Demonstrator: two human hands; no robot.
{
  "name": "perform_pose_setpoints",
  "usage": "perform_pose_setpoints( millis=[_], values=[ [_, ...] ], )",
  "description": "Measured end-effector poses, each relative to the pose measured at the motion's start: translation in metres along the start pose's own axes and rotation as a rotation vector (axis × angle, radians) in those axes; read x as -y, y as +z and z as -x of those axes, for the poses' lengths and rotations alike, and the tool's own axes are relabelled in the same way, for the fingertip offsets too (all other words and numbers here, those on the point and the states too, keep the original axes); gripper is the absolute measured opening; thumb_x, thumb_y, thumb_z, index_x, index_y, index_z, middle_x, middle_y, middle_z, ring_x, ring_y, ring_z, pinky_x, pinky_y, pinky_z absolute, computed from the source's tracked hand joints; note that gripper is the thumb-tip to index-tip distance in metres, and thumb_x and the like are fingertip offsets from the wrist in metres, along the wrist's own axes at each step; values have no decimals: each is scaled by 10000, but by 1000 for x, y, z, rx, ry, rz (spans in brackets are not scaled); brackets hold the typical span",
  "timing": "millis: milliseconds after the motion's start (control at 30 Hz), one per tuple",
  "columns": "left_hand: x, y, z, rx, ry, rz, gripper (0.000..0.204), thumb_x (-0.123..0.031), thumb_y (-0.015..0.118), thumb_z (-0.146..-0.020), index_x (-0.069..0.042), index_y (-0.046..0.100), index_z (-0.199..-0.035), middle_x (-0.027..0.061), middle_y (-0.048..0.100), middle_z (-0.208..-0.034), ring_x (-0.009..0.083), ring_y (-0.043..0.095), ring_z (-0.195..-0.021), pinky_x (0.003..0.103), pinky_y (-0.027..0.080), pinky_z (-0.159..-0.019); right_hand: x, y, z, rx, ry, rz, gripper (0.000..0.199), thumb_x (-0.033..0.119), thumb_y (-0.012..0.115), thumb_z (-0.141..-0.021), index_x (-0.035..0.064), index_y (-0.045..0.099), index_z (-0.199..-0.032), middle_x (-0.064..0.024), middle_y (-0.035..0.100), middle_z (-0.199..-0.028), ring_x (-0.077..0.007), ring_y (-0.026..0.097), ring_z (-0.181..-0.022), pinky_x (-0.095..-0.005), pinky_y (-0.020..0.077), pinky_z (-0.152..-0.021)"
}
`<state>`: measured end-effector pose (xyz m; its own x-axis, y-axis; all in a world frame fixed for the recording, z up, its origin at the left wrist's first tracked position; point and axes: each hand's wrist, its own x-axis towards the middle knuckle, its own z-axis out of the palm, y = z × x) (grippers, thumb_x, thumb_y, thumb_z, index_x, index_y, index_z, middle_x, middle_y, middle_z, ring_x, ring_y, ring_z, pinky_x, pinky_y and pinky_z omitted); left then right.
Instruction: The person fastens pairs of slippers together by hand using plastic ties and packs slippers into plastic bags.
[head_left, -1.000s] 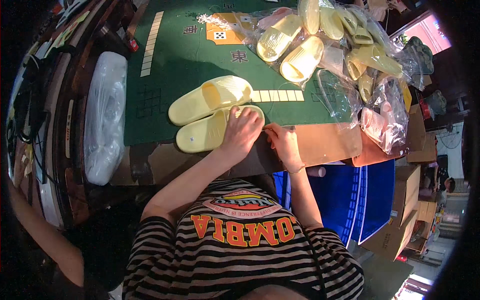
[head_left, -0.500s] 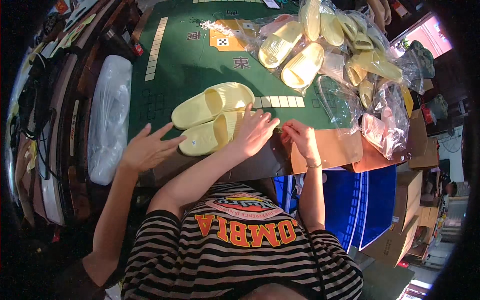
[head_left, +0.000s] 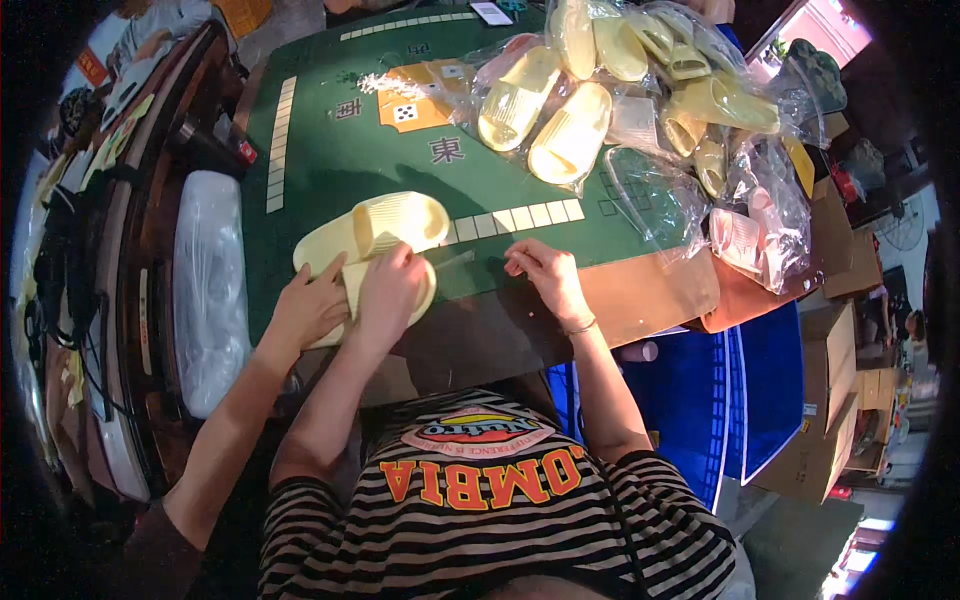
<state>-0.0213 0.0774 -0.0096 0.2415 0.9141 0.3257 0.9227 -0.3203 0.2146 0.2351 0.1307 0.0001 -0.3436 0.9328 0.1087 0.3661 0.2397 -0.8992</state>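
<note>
A pair of pale yellow slippers lies on the green table cover near its front edge: the far slipper [head_left: 395, 222] shows its ribbed strap, and the near slipper [head_left: 427, 288] is partly covered by hands. My left hand [head_left: 392, 285] is over the near slipper's strap, its fingers curled closed; anything in them is hidden. To the right, above the table edge, my right hand [head_left: 545, 272] has its fingertips pinched together, and I cannot make out anything between them. Another person's hand [head_left: 308, 305] reaches in from the left and touches the near slipper's heel end.
Bagged yellow slippers [head_left: 570, 130] pile up at the far right, with bagged pink slippers [head_left: 738, 238] beside them. A plastic-wrapped white bundle [head_left: 210, 290] stands left of the table. Blue bins [head_left: 680, 400] and cardboard boxes [head_left: 825, 400] are at the right. A phone [head_left: 491, 13] lies at the back.
My left hand has moved left and curled its fingers over the near slipper. The other person's hand has come onto that slipper. My right hand stays pinched; the view has shifted.
</note>
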Motion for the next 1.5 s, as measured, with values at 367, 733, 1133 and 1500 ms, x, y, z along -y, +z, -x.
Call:
perform_pose_setpoints(
  millis=[367,733,1133,1500],
  values=[
    [-49,36,-79,-144,-65,791,180,-83,668,-810,-36,573,-955,106,613,-918,258,618,-838,351,490,-710,-32,-19,5,-322,42,-183,191,43,469,-937,6,626,-1038,-84,706,-922,-127,660,-846,-240,497,-760],
    [-35,110,-242,-581,-65,577,456,20,670,-735,-83,510,-1150,141,557,-1147,329,548,-1040,399,471,-840,-40,-21,-3,-339,64,-268,203,50,454,-950,5,622,-1054,-77,696,-924,-119,648,-812,-240,500,-711],
    [-32,67,-281,-86,275,14,326,-223,609,-769,-94,578,-1066,126,586,-984,307,602,-865,414,491,-758,-46,-21,5,-352,76,-318,217,27,438,-948,11,615,-1073,-59,689,-905,-102,636,-806,-226,492,-715],
    [-62,7,-80,-68,-84,590,265,-157,703,-810,-62,524,-981,92,579,-743,225,589,-639,341,472,-577,-53,-20,-4,-515,34,-283,170,35,444,-947,-1,606,-987,-33,635,-773,-84,586,-676,-221,480,-627]
  ],
)
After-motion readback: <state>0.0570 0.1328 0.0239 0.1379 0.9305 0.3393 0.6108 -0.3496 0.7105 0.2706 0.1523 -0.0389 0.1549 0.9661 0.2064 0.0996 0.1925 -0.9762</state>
